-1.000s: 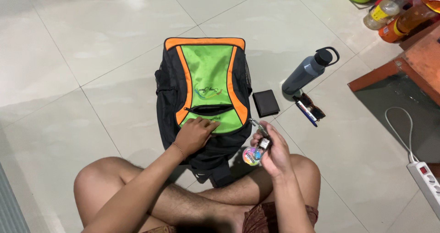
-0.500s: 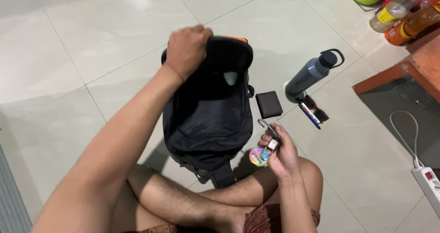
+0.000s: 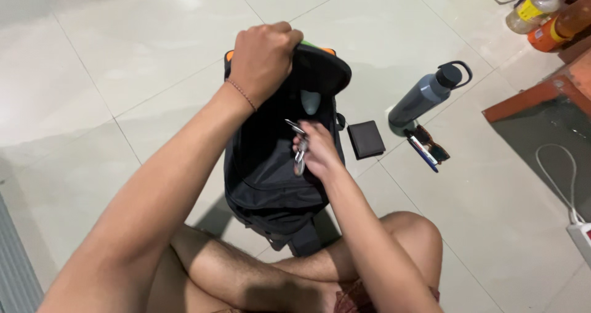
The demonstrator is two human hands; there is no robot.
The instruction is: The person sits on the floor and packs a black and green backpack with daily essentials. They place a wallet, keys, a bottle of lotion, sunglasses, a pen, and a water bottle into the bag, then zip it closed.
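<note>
Pale glossy floor tiles (image 3: 123,54) carry everything. My left hand (image 3: 261,57) grips the black fabric backpack's (image 3: 271,171) top edge, holding it open; my right hand (image 3: 317,153) pinches a metal carabiner keyring (image 3: 298,142) over the opening. I'd keep the mouth wide and lower straight in.

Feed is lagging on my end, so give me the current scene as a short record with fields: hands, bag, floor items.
left hand: left hand grips the top edge of the black backpack, holding it open
right hand: right hand over the opening, holding a metal key clip
floor right of bag: black wallet, grey water bottle, sunglasses, blue pen
far right: white power strip, only partly in view
</note>
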